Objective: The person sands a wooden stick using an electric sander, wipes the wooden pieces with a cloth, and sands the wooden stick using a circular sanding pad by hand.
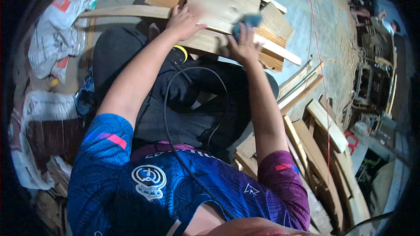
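Note:
A wide pale wooden board (225,2) lies across other wood pieces in front of my knees. My left hand (184,24) rests on its near left corner, fingers spread. At the board's right side my right hand (246,46) is against a blurred dark blue object (250,21), whose kind I cannot make out. The fingers of my right hand are partly spread around its near side. A long narrow strip (127,11) runs left from under my left hand. Beneath the board's right side are brown wood pieces (274,26).
White sacks (59,26) lie at the left. Wooden planks (323,161) are piled at the right, near a thin red line (316,43). A black cable (165,105) loops over my lap. A person (388,22) is at the far right.

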The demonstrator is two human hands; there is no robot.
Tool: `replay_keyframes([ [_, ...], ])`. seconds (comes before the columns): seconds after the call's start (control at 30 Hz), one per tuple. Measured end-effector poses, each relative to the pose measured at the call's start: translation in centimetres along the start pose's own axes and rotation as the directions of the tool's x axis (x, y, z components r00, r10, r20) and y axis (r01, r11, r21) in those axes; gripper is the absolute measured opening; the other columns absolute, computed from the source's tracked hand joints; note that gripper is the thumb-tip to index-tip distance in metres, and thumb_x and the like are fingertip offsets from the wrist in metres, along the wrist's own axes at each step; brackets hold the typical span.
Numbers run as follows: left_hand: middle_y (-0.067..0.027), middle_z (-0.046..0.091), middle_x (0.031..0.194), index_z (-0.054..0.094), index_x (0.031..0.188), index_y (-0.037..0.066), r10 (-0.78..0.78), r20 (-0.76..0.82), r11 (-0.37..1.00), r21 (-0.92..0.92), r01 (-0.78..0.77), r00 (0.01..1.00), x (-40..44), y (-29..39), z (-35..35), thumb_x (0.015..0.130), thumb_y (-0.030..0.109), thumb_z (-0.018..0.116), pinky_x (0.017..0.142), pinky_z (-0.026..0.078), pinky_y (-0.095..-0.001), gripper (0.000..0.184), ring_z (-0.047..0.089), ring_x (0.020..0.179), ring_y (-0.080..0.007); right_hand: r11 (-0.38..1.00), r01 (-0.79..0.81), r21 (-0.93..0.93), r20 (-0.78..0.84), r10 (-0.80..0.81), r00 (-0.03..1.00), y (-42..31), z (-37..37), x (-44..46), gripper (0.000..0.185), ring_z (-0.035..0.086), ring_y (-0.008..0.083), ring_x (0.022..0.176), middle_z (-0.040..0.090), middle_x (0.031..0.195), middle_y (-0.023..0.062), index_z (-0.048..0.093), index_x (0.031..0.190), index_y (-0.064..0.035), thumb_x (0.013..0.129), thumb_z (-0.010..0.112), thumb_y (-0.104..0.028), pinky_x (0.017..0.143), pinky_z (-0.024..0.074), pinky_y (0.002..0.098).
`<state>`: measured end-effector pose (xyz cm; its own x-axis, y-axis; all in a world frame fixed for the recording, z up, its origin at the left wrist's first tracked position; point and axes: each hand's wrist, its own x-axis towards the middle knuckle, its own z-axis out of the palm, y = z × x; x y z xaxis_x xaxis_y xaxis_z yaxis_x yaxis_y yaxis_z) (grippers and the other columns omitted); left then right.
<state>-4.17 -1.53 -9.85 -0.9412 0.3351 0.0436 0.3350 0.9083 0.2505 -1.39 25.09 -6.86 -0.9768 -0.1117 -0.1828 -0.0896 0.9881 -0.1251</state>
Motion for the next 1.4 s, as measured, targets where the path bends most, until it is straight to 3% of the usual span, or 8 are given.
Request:
replay_keyframes([
  [0.2,-0.0047,0.025,0.162,0.035,0.153,0.027,-0.057,0.053,0.998,-0.024,0.058,0.997,0.3,0.4,0.0,0.096,0.057,0.048,0.115,0.013,-0.0655,0.066,0.018,0.15,-0.0292,0.927,-0.375,-0.013,0.094,0.374,0.923,3.9,-0.2,1.4,0.105,-0.002,0.0364,0.153,0.003,0.165,0.0205,0.015,0.158,-0.0078,0.087,0.033,-0.082,0.111,-0.0055,0.0733],
  [0.53,-0.0053,0.037,0.155,0.041,0.15,0.033,-0.077,-0.16,0.874,-0.486,-0.011,0.984,1.3,-1.7,0.7,0.101,0.051,0.038,0.119,0.014,-0.0492,0.052,0.029,0.145,-0.0262,0.967,0.21,0.141,0.187,-0.235,0.954,-16.7,1.0,3.3,0.098,0.0,0.0478,0.15,0.004,0.161,0.0327,0.011,0.156,-0.0003,0.086,0.057,-0.05,0.115,0.0041,0.0686],
  [0.6,-0.002,0.026,0.161,0.04,0.15,0.037,-0.097,-0.03,0.925,-0.373,0.079,0.995,0.8,-0.7,-0.9,0.104,0.049,0.033,0.119,0.009,-0.0583,0.048,0.02,0.149,-0.0278,0.67,0.614,0.418,-0.224,-0.579,0.784,-11.4,2.2,5.1,0.091,0.027,0.044,0.144,0.027,0.152,0.0342,0.016,0.152,0.0026,0.083,0.07,-0.022,0.117,0.0256,0.0523],
  [0.63,-0.0004,0.02,0.163,0.035,0.152,0.04,-0.101,-0.063,0.96,-0.27,0.081,0.993,0.7,-0.3,-0.4,0.104,0.049,0.033,0.118,0.006,-0.0634,0.048,0.016,0.151,-0.0284,0.321,0.194,0.927,-0.041,-0.426,0.904,-9.9,2.1,3.9,0.084,0.043,0.0432,0.133,0.041,0.142,0.033,0.022,0.15,0.0029,0.083,0.069,-0.012,0.111,0.0378,0.0464],
  [0.67,0.0013,0.015,0.165,0.031,0.153,0.04,-0.066,-0.065,0.993,-0.103,0.059,0.996,0.3,0.1,0.0,0.104,0.051,0.034,0.117,0.004,-0.0674,0.05,0.015,0.151,-0.0275,0.491,0.137,0.861,0.004,-0.276,0.961,-7.2,2.0,4.0,0.079,0.051,0.0428,0.126,0.047,0.136,0.0336,0.024,0.15,0.0031,0.085,0.066,-0.007,0.106,0.043,0.0462],
  [0.7,0.0021,0.014,0.165,0.032,0.153,0.038,-0.037,-0.09,0.999,-0.036,0.034,0.995,-0.1,0.4,0.3,0.104,0.051,0.035,0.114,0.003,-0.0717,0.051,0.015,0.151,-0.0275,0.853,0.12,0.509,-0.045,-0.113,0.993,-5.3,0.5,3.4,0.077,0.046,0.042,0.133,0.044,0.142,0.0299,0.023,0.152,0.0014,0.091,0.065,-0.019,0.11,0.038,0.0469],
  [0.8,0.0013,0.016,0.165,0.032,0.153,0.033,-0.044,-0.057,0.996,0.08,0.048,0.997,0.0,1.2,-0.1,0.103,0.05,0.035,0.114,0.003,-0.0731,0.053,0.015,0.151,-0.0262,0.978,0.181,-0.098,-0.019,-0.184,0.983,-2.1,1.3,0.9,0.077,0.014,0.0405,0.15,0.021,0.163,0.0153,0.021,0.157,-0.0132,0.097,0.05,-0.052,0.116,0.0158,0.0637],
  [1.4,-0.0075,0.031,0.157,0.038,0.147,0.036,0.122,0.315,0.945,0.253,-0.207,0.941,0.9,-7.9,-5.3,0.088,0.067,0.053,0.109,0.023,-0.0723,0.068,0.026,0.147,-0.0305,0.997,-0.015,0.08,0.014,0.014,1.0,-5.0,2.9,1.0,0.095,-0.009,0.0449,0.15,0.006,0.166,0.0144,0.017,0.159,-0.0201,0.087,0.045,-0.076,0.106,-0.0079,0.0778],
])
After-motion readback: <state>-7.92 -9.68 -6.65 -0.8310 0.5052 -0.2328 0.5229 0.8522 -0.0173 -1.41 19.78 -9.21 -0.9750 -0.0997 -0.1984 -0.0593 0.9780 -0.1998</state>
